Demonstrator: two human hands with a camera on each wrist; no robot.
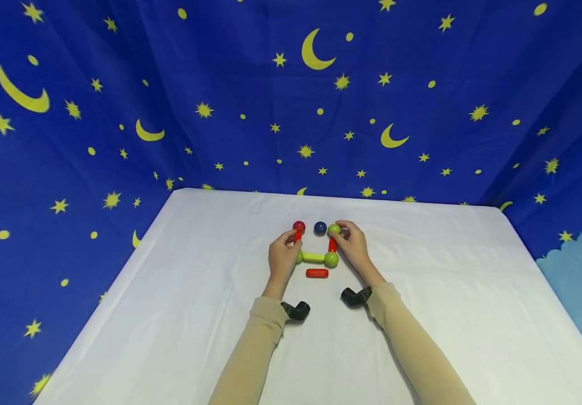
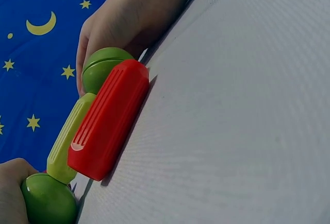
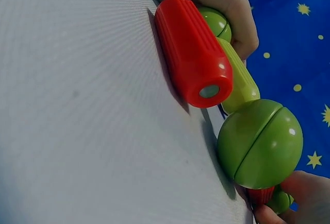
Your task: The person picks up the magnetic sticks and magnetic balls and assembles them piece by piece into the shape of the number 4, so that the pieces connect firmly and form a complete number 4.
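Rods and balls form a U on the table. My left hand [image 1: 282,257] grips the left red rod [image 1: 298,235], which has a red ball [image 1: 298,226] at its far end and a green ball [image 1: 299,257] at its near end. A yellow-green rod [image 1: 314,257] links that to another green ball [image 1: 331,259]. From there the right red rod [image 1: 332,246] runs away to a far green ball [image 1: 334,229], pinched by my right hand [image 1: 356,245]. Between the two far ends sits a dark blue ball [image 1: 320,228], apart from both.
A loose red rod [image 1: 317,273] lies just in front of the U; its grey end disc shows in the right wrist view. The table has a white cloth [image 1: 210,292]. Behind it hangs a blue curtain [image 1: 250,84] with yellow moons and stars.
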